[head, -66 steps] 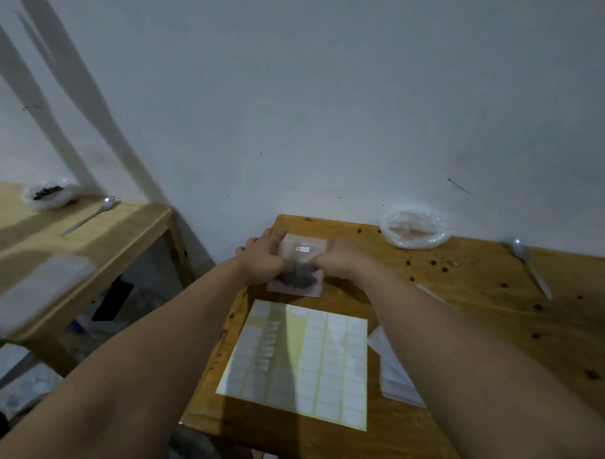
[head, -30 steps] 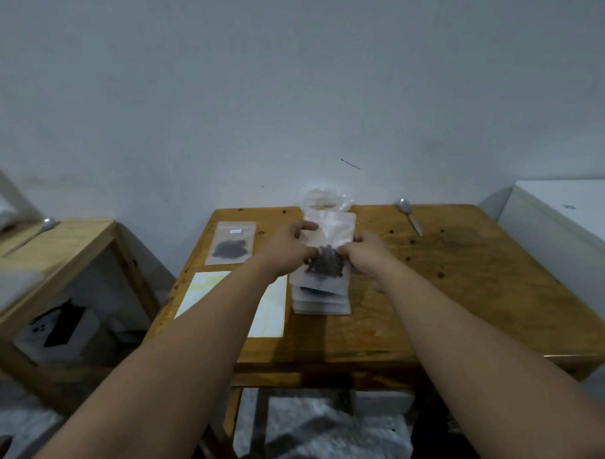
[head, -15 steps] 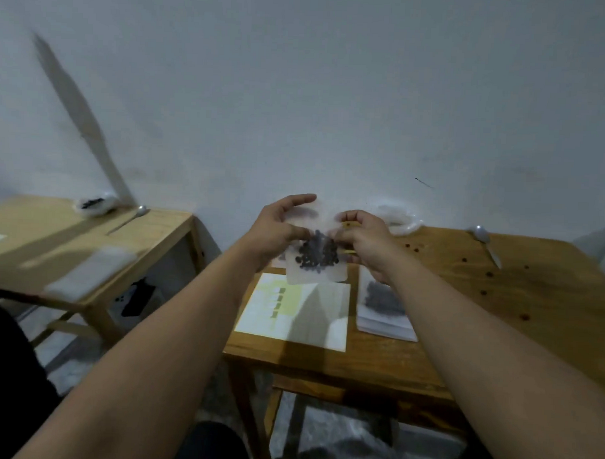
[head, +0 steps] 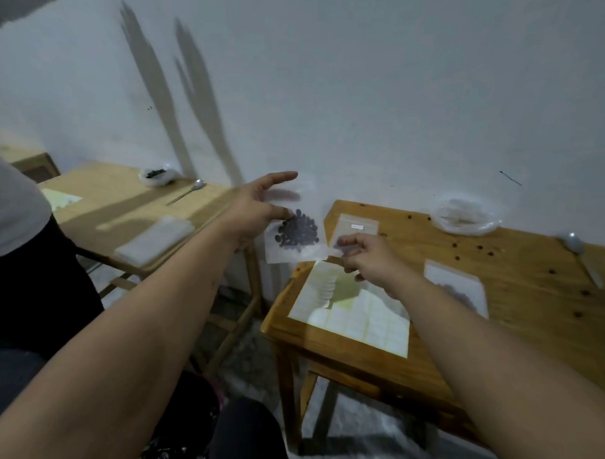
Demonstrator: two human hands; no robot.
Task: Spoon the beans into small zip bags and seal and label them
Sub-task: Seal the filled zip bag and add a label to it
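Observation:
A small clear zip bag with black beans inside hangs in the air just left of the wooden table. My left hand pinches its upper left part with thumb and fingers, the index finger stretched out. My right hand hovers at the bag's lower right corner with curled fingers; blur hides whether it touches the bag. Below lies the sheet of white labels. A labelled bag lies at the table's far left corner, and another filled bag lies to the right.
A crumpled plastic bag and a spoon lie at the table's back. A second table on the left carries beans in plastic, a spoon and a stack of bags. Another person's torso is at far left.
The view has swung left. My left hand has carried the bean bag left, off past the table's edge, and my right hand has dropped lower toward the label sheet.

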